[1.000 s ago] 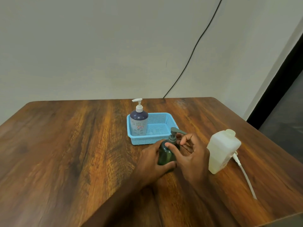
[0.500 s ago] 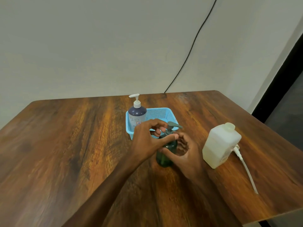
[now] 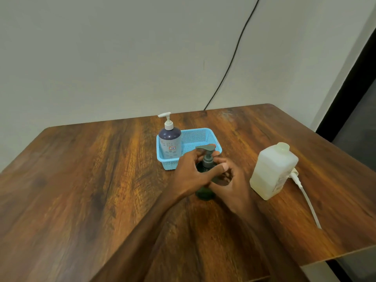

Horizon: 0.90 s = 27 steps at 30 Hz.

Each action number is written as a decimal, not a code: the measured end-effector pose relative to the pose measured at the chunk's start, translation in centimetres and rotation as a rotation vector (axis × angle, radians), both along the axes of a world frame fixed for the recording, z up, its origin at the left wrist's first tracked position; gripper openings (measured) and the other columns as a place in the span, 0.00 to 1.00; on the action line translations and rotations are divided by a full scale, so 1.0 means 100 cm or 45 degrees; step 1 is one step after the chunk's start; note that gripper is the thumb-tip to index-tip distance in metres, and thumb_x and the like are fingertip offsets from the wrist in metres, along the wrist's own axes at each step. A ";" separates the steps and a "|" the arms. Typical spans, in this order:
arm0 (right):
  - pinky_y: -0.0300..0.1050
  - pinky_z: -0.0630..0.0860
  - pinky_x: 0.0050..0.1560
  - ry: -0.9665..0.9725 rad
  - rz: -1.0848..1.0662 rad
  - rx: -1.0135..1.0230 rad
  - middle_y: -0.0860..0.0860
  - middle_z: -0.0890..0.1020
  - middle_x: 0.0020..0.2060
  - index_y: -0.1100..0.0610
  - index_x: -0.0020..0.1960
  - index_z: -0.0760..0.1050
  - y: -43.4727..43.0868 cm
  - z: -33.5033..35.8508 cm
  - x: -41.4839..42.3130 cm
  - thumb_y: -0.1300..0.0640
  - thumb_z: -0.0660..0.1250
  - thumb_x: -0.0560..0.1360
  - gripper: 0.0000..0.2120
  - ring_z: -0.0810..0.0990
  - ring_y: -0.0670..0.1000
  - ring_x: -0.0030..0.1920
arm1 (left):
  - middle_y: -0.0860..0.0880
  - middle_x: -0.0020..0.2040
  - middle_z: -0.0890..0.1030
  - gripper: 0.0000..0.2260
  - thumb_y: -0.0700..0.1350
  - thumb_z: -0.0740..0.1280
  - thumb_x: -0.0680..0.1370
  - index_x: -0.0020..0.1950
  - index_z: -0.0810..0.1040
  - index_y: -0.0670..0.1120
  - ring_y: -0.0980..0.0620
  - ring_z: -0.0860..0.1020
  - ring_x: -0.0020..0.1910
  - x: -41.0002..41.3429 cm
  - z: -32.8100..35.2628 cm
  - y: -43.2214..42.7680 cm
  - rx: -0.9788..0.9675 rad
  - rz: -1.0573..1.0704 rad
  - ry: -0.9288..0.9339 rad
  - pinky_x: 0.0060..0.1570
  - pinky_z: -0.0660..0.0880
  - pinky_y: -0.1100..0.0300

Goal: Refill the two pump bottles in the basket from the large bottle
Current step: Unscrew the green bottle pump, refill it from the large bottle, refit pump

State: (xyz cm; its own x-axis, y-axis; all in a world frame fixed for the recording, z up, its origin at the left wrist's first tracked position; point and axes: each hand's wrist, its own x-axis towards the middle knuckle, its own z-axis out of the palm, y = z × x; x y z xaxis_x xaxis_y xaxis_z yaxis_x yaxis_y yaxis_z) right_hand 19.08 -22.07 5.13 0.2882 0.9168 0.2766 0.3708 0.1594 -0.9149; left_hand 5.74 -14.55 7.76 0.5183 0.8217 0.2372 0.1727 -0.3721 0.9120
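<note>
A dark green pump bottle [image 3: 204,193] stands on the wooden table [image 3: 81,180] just in front of the blue basket [image 3: 200,137]. My left hand [image 3: 193,174] curls round its grey pump collar and neck from the left. My right hand [image 3: 232,184] grips the bottle's body from the right. A purple pump bottle [image 3: 169,141] with a white pump stands upright in the basket's left end. The large translucent white bottle [image 3: 272,171] stands to the right, its cap on, apart from both hands.
A white cable with a plug [image 3: 303,190] lies on the table behind and right of the large bottle. A black wire [image 3: 230,64] runs down the wall. The table's right edge is close to the large bottle.
My left hand moved from the green bottle's body up to its pump neck. My right hand dropped from the pump to the body. The view tilted so everything sits a little lower.
</note>
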 end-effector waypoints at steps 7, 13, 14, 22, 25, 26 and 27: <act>0.36 0.78 0.57 0.000 0.023 -0.023 0.37 0.79 0.57 0.44 0.63 0.73 0.001 0.002 0.000 0.48 0.80 0.66 0.29 0.78 0.36 0.57 | 0.59 0.47 0.85 0.21 0.54 0.84 0.64 0.53 0.80 0.57 0.62 0.83 0.48 -0.013 0.000 0.003 0.160 0.320 -0.114 0.49 0.81 0.66; 0.36 0.77 0.58 -0.004 0.028 -0.038 0.38 0.79 0.59 0.46 0.64 0.73 -0.001 0.004 0.001 0.44 0.79 0.65 0.31 0.78 0.36 0.57 | 0.56 0.57 0.85 0.17 0.40 0.74 0.73 0.60 0.81 0.51 0.60 0.83 0.58 -0.020 0.000 0.001 0.206 0.114 -0.059 0.60 0.79 0.61; 0.38 0.77 0.60 0.009 0.034 -0.046 0.39 0.80 0.59 0.46 0.64 0.73 -0.001 0.004 0.001 0.45 0.79 0.65 0.30 0.78 0.37 0.58 | 0.56 0.59 0.85 0.19 0.42 0.72 0.72 0.62 0.81 0.52 0.60 0.81 0.61 -0.017 -0.002 0.000 0.193 0.081 -0.038 0.62 0.78 0.61; 0.39 0.77 0.60 -0.017 0.016 -0.044 0.38 0.78 0.59 0.45 0.63 0.73 -0.002 0.003 0.000 0.49 0.78 0.68 0.26 0.77 0.37 0.59 | 0.61 0.48 0.83 0.17 0.54 0.82 0.67 0.51 0.79 0.58 0.64 0.81 0.48 -0.004 -0.005 -0.007 0.233 0.402 -0.125 0.45 0.77 0.72; 0.37 0.77 0.59 0.020 0.046 -0.055 0.38 0.79 0.59 0.46 0.64 0.73 -0.001 0.003 0.003 0.49 0.79 0.66 0.29 0.78 0.36 0.58 | 0.59 0.50 0.85 0.16 0.45 0.81 0.70 0.54 0.81 0.56 0.63 0.82 0.51 -0.012 -0.001 -0.002 0.226 0.267 -0.100 0.51 0.80 0.68; 0.39 0.77 0.60 0.030 0.053 -0.059 0.38 0.79 0.60 0.46 0.65 0.73 -0.001 0.003 0.004 0.48 0.79 0.65 0.31 0.78 0.36 0.59 | 0.58 0.52 0.85 0.16 0.43 0.79 0.72 0.57 0.82 0.53 0.63 0.82 0.54 -0.013 -0.001 0.000 0.194 0.203 -0.078 0.56 0.80 0.62; 0.40 0.77 0.60 0.030 0.054 -0.064 0.39 0.79 0.61 0.46 0.66 0.73 0.000 0.003 0.004 0.46 0.79 0.65 0.31 0.78 0.37 0.59 | 0.57 0.55 0.85 0.17 0.43 0.77 0.73 0.60 0.82 0.51 0.61 0.82 0.57 -0.013 -0.001 0.001 0.160 0.136 -0.063 0.61 0.80 0.56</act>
State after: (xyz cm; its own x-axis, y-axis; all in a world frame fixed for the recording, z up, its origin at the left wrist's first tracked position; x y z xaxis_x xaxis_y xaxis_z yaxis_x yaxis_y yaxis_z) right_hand 19.47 -22.10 5.41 0.2548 0.9408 0.2236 0.3432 0.1283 -0.9305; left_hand 4.44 -14.41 7.68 0.4147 0.8337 0.3646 0.1732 -0.4656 0.8679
